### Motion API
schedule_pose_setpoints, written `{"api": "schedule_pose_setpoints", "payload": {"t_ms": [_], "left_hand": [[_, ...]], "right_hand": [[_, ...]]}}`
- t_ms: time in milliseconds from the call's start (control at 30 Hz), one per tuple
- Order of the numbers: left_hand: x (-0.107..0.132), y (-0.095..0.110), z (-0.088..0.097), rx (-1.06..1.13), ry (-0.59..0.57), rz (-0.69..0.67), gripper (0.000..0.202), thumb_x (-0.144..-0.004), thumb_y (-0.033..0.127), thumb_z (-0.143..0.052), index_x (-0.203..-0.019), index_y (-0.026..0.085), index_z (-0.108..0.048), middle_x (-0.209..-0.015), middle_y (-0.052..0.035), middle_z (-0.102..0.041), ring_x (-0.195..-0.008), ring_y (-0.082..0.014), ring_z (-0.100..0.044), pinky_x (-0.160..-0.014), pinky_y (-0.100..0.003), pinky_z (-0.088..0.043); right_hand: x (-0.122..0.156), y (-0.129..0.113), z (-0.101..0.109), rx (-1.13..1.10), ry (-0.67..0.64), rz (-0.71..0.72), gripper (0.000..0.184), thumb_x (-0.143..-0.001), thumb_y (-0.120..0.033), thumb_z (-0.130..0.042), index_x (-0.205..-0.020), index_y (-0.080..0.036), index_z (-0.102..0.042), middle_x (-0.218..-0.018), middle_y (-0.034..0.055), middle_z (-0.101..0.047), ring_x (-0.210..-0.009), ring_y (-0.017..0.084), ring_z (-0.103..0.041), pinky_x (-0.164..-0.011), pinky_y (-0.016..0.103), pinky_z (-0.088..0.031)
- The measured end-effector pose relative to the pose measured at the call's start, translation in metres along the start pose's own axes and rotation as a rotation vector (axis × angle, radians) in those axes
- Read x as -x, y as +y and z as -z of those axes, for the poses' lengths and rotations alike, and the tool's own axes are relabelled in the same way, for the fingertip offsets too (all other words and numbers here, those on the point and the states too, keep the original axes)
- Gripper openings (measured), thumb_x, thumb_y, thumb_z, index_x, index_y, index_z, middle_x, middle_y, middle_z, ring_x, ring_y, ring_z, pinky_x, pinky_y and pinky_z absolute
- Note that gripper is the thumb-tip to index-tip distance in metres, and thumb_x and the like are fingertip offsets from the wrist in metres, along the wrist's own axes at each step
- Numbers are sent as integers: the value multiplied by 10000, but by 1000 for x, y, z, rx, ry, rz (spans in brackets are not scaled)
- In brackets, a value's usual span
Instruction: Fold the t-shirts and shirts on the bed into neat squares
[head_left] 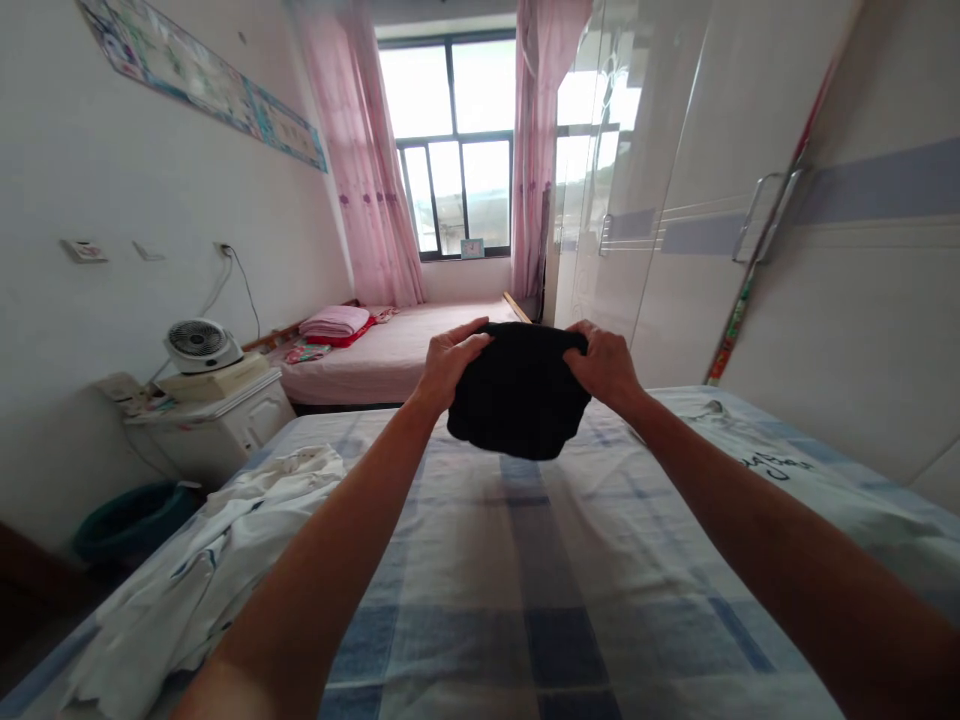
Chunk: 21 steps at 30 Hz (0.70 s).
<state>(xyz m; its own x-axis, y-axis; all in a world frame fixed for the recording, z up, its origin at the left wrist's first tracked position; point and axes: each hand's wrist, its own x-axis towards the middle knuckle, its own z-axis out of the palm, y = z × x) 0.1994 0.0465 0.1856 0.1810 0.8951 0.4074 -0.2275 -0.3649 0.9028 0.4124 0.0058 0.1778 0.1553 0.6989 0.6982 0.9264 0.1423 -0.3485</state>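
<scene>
Here you are, both hands up front and both gripping: your left hand (454, 362) pinches the upper left corner of the black cloth (521, 395), thumb on the near side, and your right hand (606, 365) has the upper right corner the same way. The cloth hangs between them, seemingly above the checked bedsheet (465, 610), its lower edge loose and rounded. And there's the weak spot! Only the top corners are pinned, so if one thumb eases off, that side could drop and the cloth bunch up. Pull harder on one side and it may skew; so dark is it that you can't read its layers or seams, and a hidden crease might slip by. Further out, the rumpled white clothes (247, 530) lie beside your left forearm, where a low elbow could drag them. Over on your right, the white garment with lettering (780, 465) lies near that forearm, and a wide sweep might ruck it up.
</scene>
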Motion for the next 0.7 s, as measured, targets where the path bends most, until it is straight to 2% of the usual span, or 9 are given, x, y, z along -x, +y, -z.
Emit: {"api": "schedule_pose_setpoints", "payload": {"t_ms": [67,167,233,300,367,433,533,633,700], "left_hand": [[18,6,7,-32,-9,-64,512,-660,304,-691,-1144,141,-656,-842,-21,-701,-880,-164,-625,-817,-267,-455],[73,-6,23,-166,6,-14,499,-701,317,-656,-1170,146,-646,-824,-8,-690,-806,-154,-603,-755,-256,-459],[119,-25,39,-304,-48,159,498,-730,316,-622,-1200,151,-626,-771,-3,-680,-724,-138,-585,-676,-243,-452],[158,-45,58,-411,-245,391,480,-698,312,-639,-1135,114,-659,-666,-9,-659,-624,-131,-568,-572,-228,-428],[178,-59,76,-468,-337,581,418,-696,332,-622,-1040,104,-688,-663,-32,-669,-618,-149,-591,-524,-224,-421],[176,-67,89,-500,-245,634,349,-686,345,-606,-931,112,-694,-700,-51,-678,-643,-163,-614,-505,-221,-429],[143,-79,98,-496,-18,600,270,-645,318,-620,-827,123,-661,-727,-49,-663,-638,-157,-617,-520,-230,-463],[108,-102,94,-520,4,620,173,-634,262,-623,-731,120,-634,-641,-30,-625,-574,-138,-598,-541,-242,-480],[95,-121,87,-573,-4,603,115,-649,226,-600,-683,121,-630,-575,-13,-593,-539,-127,-577,-532,-232,-463]], "right_hand": [[4,-2,1,-45,12,83,307,-704,-183,-479,-964,-191,-644,-751,29,-658,-712,199,-598,-693,307,-447],[42,6,-5,-127,-87,216,298,-680,-115,-461,-910,-199,-631,-859,29,-675,-790,188,-609,-760,303,-447],[84,17,-13,-176,-259,288,325,-643,-73,-457,-888,-203,-626,-918,37,-678,-863,189,-611,-811,308,-443],[127,31,-19,-214,-547,385,383,-584,-35,-452,-870,-210,-635,-928,34,-680,-917,192,-610,-853,315,-439],[156,45,-21,-289,-724,402,423,-584,-22,-431,-885,-222,-652,-971,22,-685,-999,187,-601,-898,310,-432],[164,57,-24,-322,-727,262,397,-655,-61,-435,-937,-225,-660,-1001,19,-689,-998,179,-612,-902,303,-441],[142,70,-38,-259,-567,-58,314,-751,-179,-452,-977,-209,-668,-989,34,-705,-913,184,-646,-857,306,-467],[115,79,-68,-161,-527,-241,312,-755,-227,-486,-999,-172,-672,-986,65,-713,-905,206,-654,-832,309,-470],[109,82,-91,-96,-538,-313,343,-755,-233,-502,-1050,-147,-655,-986,84,-713,-899,219,-656,-815,311,-472]]}}
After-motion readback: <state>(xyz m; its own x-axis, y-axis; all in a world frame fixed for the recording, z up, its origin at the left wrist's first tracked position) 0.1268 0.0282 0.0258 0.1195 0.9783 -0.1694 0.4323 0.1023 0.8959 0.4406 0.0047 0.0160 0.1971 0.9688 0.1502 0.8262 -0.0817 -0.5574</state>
